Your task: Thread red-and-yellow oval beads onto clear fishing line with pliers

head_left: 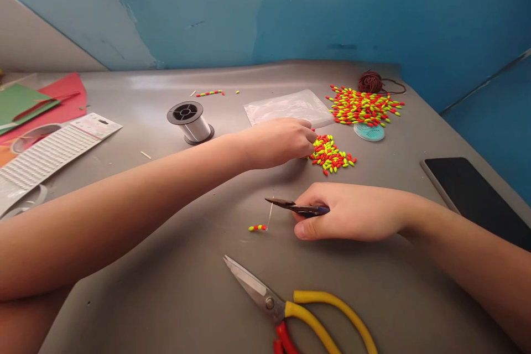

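My right hand (344, 213) is closed around dark-jawed pliers (284, 203). From the tips of the pliers a thin clear line (270, 215) runs down to a short row of red and yellow-green beads (258, 228) at the table. My left hand (286, 141) reaches to the left edge of the smaller bead pile (332, 154), its fingers bent together; whether a bead is between the fingertips is hidden. A larger bead pile (365, 106) lies farther back on the right.
Yellow- and red-handled scissors (269, 303) lie in front. A line spool (193, 123), a plastic bag (290, 108), a round blue label (369, 132), brown cord (370, 82) and a phone (473, 188) are around; a white bead sheet (53, 155) is at left.
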The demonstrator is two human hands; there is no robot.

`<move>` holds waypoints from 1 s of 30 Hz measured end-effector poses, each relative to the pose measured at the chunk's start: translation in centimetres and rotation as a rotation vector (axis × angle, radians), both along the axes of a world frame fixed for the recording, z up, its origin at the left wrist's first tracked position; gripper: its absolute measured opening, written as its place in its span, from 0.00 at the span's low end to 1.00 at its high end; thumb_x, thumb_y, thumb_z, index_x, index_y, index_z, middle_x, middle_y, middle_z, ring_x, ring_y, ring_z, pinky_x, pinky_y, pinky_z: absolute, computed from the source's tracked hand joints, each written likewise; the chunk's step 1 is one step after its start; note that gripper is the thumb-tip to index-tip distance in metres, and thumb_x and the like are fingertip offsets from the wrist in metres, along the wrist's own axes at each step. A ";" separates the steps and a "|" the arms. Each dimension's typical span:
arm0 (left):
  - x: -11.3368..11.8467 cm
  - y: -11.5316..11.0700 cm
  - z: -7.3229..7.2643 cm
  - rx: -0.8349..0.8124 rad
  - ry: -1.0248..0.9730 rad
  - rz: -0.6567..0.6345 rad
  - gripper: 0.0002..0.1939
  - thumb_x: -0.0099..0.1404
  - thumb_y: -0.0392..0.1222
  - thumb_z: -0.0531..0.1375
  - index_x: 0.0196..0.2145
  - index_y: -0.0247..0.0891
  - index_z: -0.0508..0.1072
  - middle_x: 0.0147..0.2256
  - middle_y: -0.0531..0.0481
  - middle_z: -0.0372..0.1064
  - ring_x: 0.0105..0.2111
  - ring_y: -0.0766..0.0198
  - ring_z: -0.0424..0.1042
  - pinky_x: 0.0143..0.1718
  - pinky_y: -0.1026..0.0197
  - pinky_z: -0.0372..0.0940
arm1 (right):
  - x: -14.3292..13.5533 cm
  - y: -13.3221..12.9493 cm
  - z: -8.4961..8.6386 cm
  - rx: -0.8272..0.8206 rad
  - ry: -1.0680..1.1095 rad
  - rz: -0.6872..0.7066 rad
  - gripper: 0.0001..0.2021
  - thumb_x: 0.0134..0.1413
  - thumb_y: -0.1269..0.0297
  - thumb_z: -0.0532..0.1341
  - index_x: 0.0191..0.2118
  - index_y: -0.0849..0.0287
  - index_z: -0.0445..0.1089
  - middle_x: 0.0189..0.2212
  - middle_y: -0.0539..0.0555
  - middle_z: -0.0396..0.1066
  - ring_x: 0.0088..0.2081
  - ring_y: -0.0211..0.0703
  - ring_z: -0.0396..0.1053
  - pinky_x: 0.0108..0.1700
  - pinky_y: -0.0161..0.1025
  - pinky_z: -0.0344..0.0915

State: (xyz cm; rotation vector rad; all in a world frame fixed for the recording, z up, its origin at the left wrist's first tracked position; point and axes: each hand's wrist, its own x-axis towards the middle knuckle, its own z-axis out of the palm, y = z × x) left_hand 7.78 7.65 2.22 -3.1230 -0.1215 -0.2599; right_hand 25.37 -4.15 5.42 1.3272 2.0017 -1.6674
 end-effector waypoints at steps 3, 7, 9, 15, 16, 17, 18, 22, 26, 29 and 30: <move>0.1 0.0 0.1 0.023 0.025 -0.003 0.15 0.66 0.23 0.57 0.31 0.37 0.79 0.35 0.40 0.77 0.38 0.52 0.69 0.36 0.53 0.59 | -0.1 0.0 0.1 -0.008 -0.007 0.001 0.18 0.64 0.45 0.62 0.33 0.54 0.69 0.33 0.49 0.70 0.31 0.42 0.64 0.29 0.38 0.56; 0.2 -0.4 0.6 0.070 0.076 -0.002 0.14 0.66 0.23 0.57 0.32 0.36 0.79 0.38 0.40 0.78 0.40 0.52 0.71 0.36 0.52 0.58 | -0.1 0.2 0.1 -0.033 -0.021 -0.005 0.17 0.64 0.45 0.63 0.34 0.53 0.70 0.34 0.49 0.70 0.32 0.42 0.64 0.31 0.39 0.57; 0.5 -0.6 0.9 0.122 0.115 -0.007 0.15 0.67 0.23 0.56 0.33 0.36 0.80 0.40 0.40 0.78 0.40 0.52 0.71 0.36 0.52 0.59 | 0.0 0.2 0.1 -0.036 -0.020 -0.010 0.17 0.64 0.45 0.63 0.34 0.53 0.70 0.35 0.49 0.71 0.33 0.43 0.64 0.31 0.40 0.57; 1.0 -0.7 0.7 0.099 0.073 0.021 0.15 0.66 0.23 0.57 0.28 0.36 0.78 0.35 0.41 0.77 0.37 0.54 0.72 0.36 0.53 0.59 | 0.0 0.1 -0.1 -0.017 -0.010 -0.004 0.17 0.64 0.46 0.62 0.32 0.54 0.69 0.33 0.49 0.69 0.32 0.42 0.64 0.30 0.39 0.57; 0.7 -0.7 0.6 0.055 0.041 0.059 0.14 0.65 0.24 0.57 0.27 0.37 0.77 0.33 0.42 0.77 0.36 0.54 0.71 0.35 0.53 0.59 | -0.1 0.1 0.0 -0.007 -0.022 -0.013 0.17 0.64 0.46 0.63 0.32 0.54 0.69 0.34 0.49 0.69 0.32 0.42 0.64 0.30 0.39 0.57; 0.3 -0.8 0.5 -0.003 -0.003 0.104 0.13 0.65 0.26 0.58 0.27 0.37 0.77 0.32 0.43 0.76 0.35 0.55 0.71 0.35 0.54 0.59 | -0.1 0.0 0.0 0.003 -0.036 -0.024 0.17 0.63 0.46 0.63 0.33 0.54 0.69 0.34 0.49 0.69 0.32 0.42 0.64 0.30 0.39 0.57; -0.3 -1.0 0.5 -0.076 -0.062 0.154 0.12 0.65 0.27 0.59 0.27 0.37 0.77 0.31 0.44 0.76 0.35 0.56 0.71 0.35 0.54 0.60 | -0.2 -0.1 0.1 0.006 -0.048 -0.034 0.17 0.63 0.46 0.63 0.33 0.55 0.70 0.33 0.49 0.69 0.32 0.42 0.64 0.29 0.39 0.57; -4.2 -2.6 1.2 -0.475 -0.351 0.462 0.04 0.61 0.32 0.64 0.29 0.37 0.79 0.30 0.49 0.76 0.32 0.62 0.70 0.36 0.58 0.63 | -0.5 -0.3 0.2 0.020 -0.019 -0.056 0.16 0.64 0.49 0.62 0.31 0.55 0.67 0.29 0.46 0.66 0.29 0.40 0.61 0.28 0.39 0.56; -8.2 -5.5 1.9 -1.000 -0.405 0.777 0.04 0.65 0.38 0.66 0.31 0.38 0.79 0.27 0.52 0.73 0.28 0.66 0.69 0.28 0.62 0.60 | -0.7 -0.3 0.0 0.120 0.053 -0.091 0.17 0.66 0.52 0.59 0.29 0.55 0.60 0.26 0.44 0.60 0.28 0.38 0.57 0.27 0.38 0.54; -9.8 -7.5 1.2 -1.339 -0.479 0.723 0.06 0.67 0.40 0.67 0.31 0.39 0.79 0.38 0.50 0.79 0.38 0.63 0.75 0.39 0.62 0.68 | -0.8 -0.2 -0.4 0.304 -0.029 -0.168 0.20 0.65 0.51 0.60 0.26 0.55 0.57 0.24 0.44 0.59 0.27 0.37 0.57 0.26 0.39 0.53; -10.0 -8.0 0.8 -1.442 -0.514 0.665 0.06 0.66 0.40 0.68 0.31 0.39 0.79 0.43 0.49 0.80 0.44 0.61 0.76 0.45 0.60 0.69 | -0.8 -0.1 -0.5 0.359 -0.065 -0.195 0.20 0.64 0.51 0.61 0.26 0.55 0.57 0.24 0.44 0.58 0.27 0.37 0.56 0.26 0.39 0.52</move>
